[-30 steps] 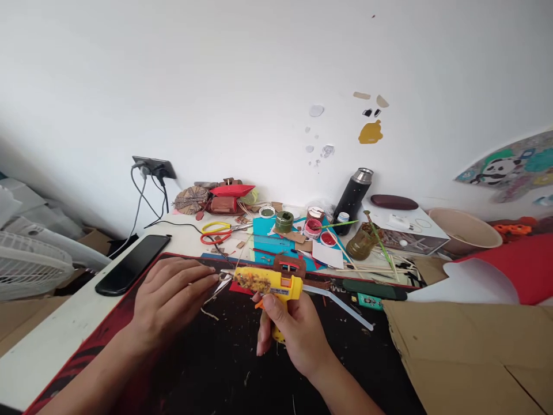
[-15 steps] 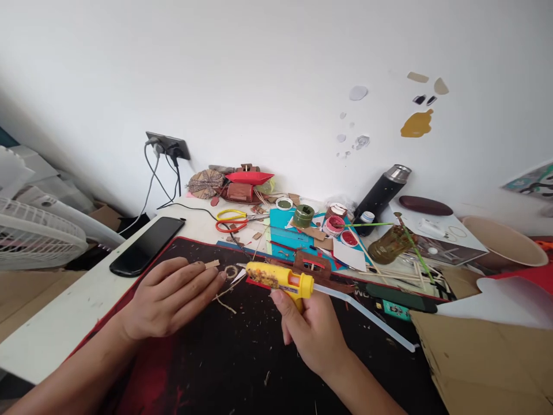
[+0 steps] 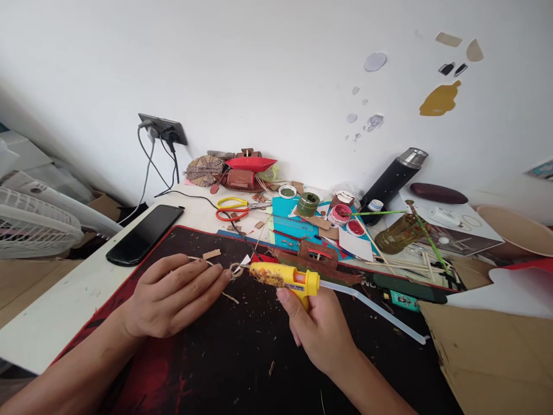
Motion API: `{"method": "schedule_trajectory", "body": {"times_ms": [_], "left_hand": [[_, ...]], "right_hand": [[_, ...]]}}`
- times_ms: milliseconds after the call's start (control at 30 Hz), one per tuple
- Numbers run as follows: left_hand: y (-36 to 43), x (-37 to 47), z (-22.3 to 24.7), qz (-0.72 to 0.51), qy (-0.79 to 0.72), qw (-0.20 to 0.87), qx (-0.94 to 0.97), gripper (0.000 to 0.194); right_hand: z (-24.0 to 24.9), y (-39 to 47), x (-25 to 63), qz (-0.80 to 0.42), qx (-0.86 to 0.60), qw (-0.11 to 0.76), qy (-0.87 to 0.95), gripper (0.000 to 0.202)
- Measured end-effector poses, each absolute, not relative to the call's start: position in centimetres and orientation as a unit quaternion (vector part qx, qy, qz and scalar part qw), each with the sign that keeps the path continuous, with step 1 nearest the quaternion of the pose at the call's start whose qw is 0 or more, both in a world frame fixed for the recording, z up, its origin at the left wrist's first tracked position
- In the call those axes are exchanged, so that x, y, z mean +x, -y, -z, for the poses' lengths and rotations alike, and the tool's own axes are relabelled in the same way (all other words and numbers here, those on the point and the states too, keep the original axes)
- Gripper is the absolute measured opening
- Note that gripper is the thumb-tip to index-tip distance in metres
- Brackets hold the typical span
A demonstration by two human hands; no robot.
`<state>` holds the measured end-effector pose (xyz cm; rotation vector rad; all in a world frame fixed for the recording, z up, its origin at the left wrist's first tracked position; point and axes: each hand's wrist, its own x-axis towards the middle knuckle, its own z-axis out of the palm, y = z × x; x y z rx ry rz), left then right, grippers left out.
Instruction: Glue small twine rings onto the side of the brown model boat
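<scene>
My right hand (image 3: 317, 320) is wrapped round the grip of a yellow glue gun (image 3: 276, 275), with a long bent glue stick (image 3: 380, 311) sticking out of its back. The gun's nozzle points left toward a small loop of twine (image 3: 237, 270). Beside that loop, my left hand (image 3: 179, 294) has its fingers pressed together, the fingertips at the twine; a loose twine end shows below them. A small cardboard strip (image 3: 211, 253) lies just beyond the fingers on the black mat (image 3: 242, 357).
Behind the hands are scissors (image 3: 233, 208), a brown model boat (image 3: 319, 255), paint jars (image 3: 307, 204) and a black flask (image 3: 393, 178). A phone (image 3: 144, 235) lies at the left, near a white fan (image 3: 38, 216). Cardboard (image 3: 492, 351) is at the right.
The view has shifted slightly. The twine loop now stretches from my left fingertips toward the nozzle, and the cardboard strip shows apart from my fingers. My right hand still holds the glue gun.
</scene>
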<state>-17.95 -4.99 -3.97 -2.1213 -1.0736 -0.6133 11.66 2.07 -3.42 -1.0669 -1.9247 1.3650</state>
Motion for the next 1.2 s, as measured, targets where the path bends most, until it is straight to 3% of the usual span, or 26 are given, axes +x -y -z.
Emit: {"method": "schedule_trajectory", "body": {"times_ms": [367,733,1033,1200], "left_hand": [[5.12,-17.5,3.83,0.233,0.405,0.33,-0.82,0.036],[5.54,-17.47,4.4,0.232,0.428,0.319,-0.813,0.052],[5.09,-17.35,3.81,0.243,0.398,0.33,-0.82,0.036],[5.27,-17.26,3.81,0.238,0.417,0.324,-0.815,0.039]], "right_hand": [[3.21,-2.03,11.55,-0.512,-0.402,0.271,0.709,0.067],[2.99,-1.99,11.5,-0.514,-0.402,0.283,0.703,0.062],[3.32,-2.06,11.45,-0.503,-0.407,0.275,0.711,0.067],[3.23,-2.06,11.57,-0.507,-0.403,0.277,0.71,0.065]]}}
